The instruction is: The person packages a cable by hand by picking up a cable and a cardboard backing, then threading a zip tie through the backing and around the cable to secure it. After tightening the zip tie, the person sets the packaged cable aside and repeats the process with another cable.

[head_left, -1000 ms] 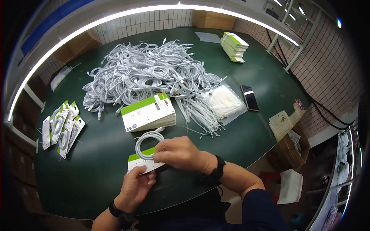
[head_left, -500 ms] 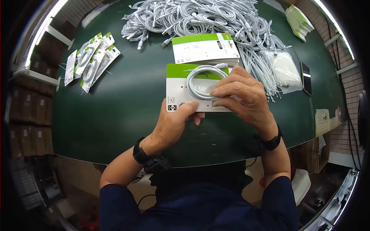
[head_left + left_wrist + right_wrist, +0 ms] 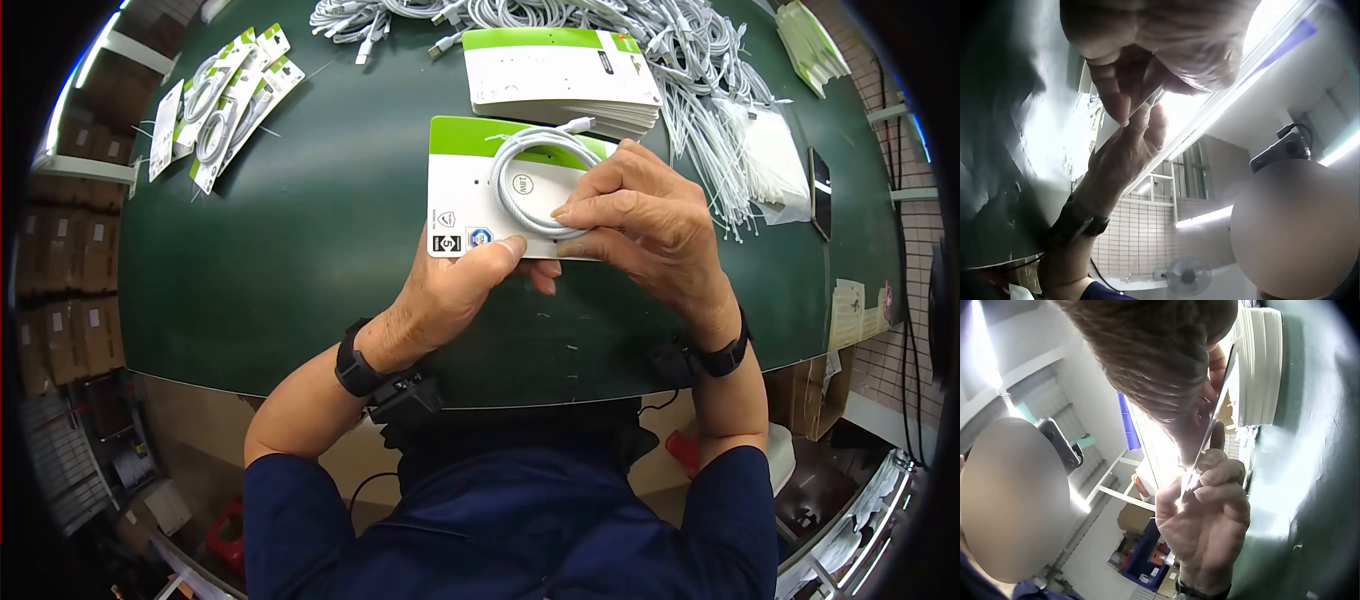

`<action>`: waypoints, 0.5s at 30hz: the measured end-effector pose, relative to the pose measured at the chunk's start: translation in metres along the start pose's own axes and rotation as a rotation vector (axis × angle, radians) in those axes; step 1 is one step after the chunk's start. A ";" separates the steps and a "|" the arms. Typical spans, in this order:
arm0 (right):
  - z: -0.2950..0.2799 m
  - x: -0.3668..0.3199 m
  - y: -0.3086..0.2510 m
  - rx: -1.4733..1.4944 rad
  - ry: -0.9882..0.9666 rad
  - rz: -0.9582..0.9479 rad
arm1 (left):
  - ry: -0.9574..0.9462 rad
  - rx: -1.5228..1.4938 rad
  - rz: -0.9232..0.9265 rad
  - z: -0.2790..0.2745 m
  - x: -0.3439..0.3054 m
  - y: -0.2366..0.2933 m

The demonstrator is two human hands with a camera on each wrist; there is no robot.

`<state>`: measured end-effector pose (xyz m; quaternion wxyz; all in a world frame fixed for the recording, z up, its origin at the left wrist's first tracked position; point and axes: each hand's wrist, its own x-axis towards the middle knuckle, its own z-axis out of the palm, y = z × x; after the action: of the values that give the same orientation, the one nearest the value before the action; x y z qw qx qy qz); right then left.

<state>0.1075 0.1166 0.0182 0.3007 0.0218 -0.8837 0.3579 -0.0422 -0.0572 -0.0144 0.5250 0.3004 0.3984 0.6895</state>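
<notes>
In the head view, my left hand [image 3: 450, 290] grips a green-and-white packaging card [image 3: 455, 185] by its lower edge, thumb on the front and fingers behind. A coiled white cable [image 3: 500, 178] lies against the card's front, its connector [image 3: 577, 126] pointing up to the right. My right hand [image 3: 660, 225] pinches the coil's lower right side between thumb and fingers, covering the card's right part. Edge-on, the card [image 3: 1219, 406] shows as a thin sheet between both hands in the right wrist view. In the left wrist view my left hand [image 3: 1160, 44] hides most of it.
Beyond the card stands a stack of similar cards [image 3: 560, 70], with a heap of white cables [image 3: 520, 12] behind. Loose zip ties [image 3: 705, 150], a plastic bag of them [image 3: 775, 160] and a phone [image 3: 820, 190] lie right. Carded cables [image 3: 230, 110] lie left; more cards [image 3: 808, 45] top right.
The head view has tilted downward. The card has come up to face me more squarely, and the right hand holds the coil against its front, shifted slightly right on it.
</notes>
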 end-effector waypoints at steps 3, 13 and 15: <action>0.004 -0.003 0.001 0.060 -0.014 0.055 | -0.017 0.060 -0.017 -0.001 -0.002 -0.001; 0.021 -0.005 -0.003 0.155 -0.094 0.159 | 0.222 0.127 -0.129 0.011 -0.001 0.002; 0.022 -0.006 -0.003 0.176 -0.120 0.194 | 0.237 0.136 -0.161 0.011 -0.001 0.002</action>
<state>0.1022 0.0985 0.0043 0.2082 -0.0163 -0.8634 0.4594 -0.0337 -0.0557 -0.0074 0.5064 0.2190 0.5261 0.6471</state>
